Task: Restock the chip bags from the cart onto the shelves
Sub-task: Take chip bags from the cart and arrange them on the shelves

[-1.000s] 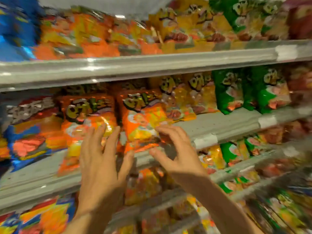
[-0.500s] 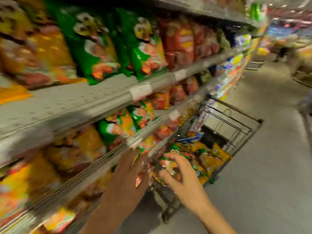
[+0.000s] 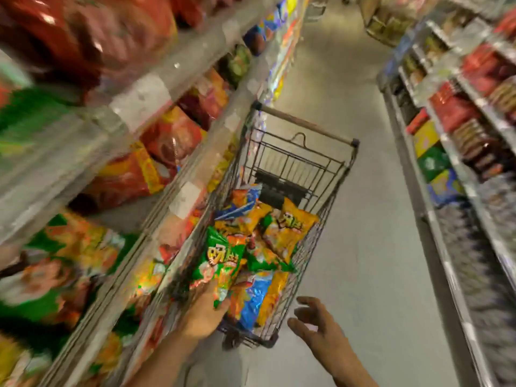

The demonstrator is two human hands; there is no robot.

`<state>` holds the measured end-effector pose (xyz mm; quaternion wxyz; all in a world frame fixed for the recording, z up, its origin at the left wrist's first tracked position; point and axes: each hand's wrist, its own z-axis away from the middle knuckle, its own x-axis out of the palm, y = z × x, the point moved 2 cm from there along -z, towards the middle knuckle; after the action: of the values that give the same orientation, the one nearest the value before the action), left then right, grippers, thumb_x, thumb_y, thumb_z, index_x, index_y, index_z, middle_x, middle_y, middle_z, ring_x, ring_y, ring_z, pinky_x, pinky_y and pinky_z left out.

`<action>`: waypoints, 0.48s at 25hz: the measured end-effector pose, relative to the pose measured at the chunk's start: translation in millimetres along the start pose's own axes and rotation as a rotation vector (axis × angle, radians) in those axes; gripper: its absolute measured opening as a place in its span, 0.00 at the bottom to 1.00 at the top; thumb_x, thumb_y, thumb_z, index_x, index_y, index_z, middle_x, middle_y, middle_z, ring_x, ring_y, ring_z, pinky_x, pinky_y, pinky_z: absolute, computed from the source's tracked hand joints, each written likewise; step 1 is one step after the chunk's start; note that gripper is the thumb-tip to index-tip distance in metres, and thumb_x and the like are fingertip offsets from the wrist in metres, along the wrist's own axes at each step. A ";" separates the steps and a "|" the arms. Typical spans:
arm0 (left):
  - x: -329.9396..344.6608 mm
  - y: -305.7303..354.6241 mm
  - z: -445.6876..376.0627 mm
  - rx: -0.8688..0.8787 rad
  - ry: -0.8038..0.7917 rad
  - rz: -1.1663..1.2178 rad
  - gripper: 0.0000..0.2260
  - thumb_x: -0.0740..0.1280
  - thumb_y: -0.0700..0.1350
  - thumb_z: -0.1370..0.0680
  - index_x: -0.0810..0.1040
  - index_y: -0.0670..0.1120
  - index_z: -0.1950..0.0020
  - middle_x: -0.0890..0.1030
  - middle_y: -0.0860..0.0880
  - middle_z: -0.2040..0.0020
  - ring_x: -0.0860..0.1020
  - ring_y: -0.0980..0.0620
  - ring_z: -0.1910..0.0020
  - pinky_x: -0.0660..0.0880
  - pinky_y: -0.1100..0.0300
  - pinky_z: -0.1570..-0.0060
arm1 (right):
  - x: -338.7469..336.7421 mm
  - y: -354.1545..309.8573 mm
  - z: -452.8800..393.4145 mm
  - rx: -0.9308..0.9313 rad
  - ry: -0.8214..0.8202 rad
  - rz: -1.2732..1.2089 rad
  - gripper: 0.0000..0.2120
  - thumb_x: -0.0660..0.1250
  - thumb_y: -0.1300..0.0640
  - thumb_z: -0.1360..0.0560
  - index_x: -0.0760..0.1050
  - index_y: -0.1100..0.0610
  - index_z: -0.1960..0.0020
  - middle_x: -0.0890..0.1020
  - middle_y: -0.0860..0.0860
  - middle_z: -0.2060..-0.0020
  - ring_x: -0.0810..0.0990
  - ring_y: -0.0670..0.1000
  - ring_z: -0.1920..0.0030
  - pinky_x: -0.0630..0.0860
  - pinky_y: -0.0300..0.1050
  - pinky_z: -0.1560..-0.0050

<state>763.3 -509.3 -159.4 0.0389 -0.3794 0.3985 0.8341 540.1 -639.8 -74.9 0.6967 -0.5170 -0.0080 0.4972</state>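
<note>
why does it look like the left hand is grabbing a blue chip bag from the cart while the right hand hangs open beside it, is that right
Not quite: the head view shows the left hand gripping a green chip bag, not a blue one, at the cart. The right hand is open beside it.

Left shelves motion-blurred; cart wheels hidden, both forearms cut off below.

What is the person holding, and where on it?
The left hand grips a green chip bag by its lower end, above the cart. The right hand is open and holds nothing.
</note>
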 end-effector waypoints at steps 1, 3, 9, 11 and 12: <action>-0.9 0.9 -15.1 -0.018 -0.039 -0.026 0.28 0.66 0.50 0.19 0.63 0.44 0.22 0.68 0.43 0.24 0.66 0.46 0.25 0.59 0.61 0.28 | 3.6 -0.9 -10.1 0.029 0.000 -0.021 0.18 0.76 0.61 0.26 0.74 0.47 0.43 0.83 0.46 0.54 0.83 0.36 0.55 0.74 0.26 0.55; -1.7 1.0 -43.8 -0.030 -0.087 -0.054 0.29 0.67 0.51 0.20 0.63 0.43 0.22 0.68 0.42 0.24 0.67 0.46 0.25 0.61 0.58 0.28 | 7.8 -3.5 -33.0 0.097 -0.039 -0.069 0.20 0.75 0.61 0.25 0.73 0.52 0.37 0.83 0.46 0.53 0.82 0.34 0.56 0.74 0.25 0.54; 12.5 -18.6 -115.1 -0.200 -0.140 -0.034 0.29 0.68 0.52 0.20 0.63 0.45 0.22 0.68 0.43 0.26 0.66 0.44 0.26 0.63 0.54 0.29 | -2.7 -1.8 -154.5 0.302 -0.008 -0.293 0.27 0.75 0.57 0.24 0.69 0.54 0.29 0.82 0.54 0.45 0.82 0.51 0.50 0.78 0.43 0.50; 19.5 -23.5 -139.0 -0.290 -0.123 -0.006 0.30 0.69 0.51 0.20 0.62 0.45 0.21 0.69 0.44 0.28 0.66 0.45 0.27 0.64 0.54 0.29 | -0.6 -1.0 -214.2 0.367 -0.016 -0.365 0.29 0.74 0.58 0.23 0.66 0.55 0.27 0.81 0.55 0.42 0.82 0.52 0.48 0.81 0.47 0.51; 23.5 -24.5 -148.3 -0.341 -0.115 0.023 0.31 0.70 0.49 0.22 0.63 0.45 0.22 0.70 0.43 0.29 0.67 0.44 0.27 0.65 0.53 0.29 | 2.6 1.1 -243.7 0.407 -0.013 -0.417 0.30 0.73 0.59 0.23 0.64 0.56 0.25 0.80 0.56 0.39 0.82 0.55 0.46 0.82 0.53 0.48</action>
<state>845.0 -601.2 -249.2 -0.0126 -0.3276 0.2527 0.9103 668.7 -811.6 -190.4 0.8734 -0.3505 -0.0185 0.3377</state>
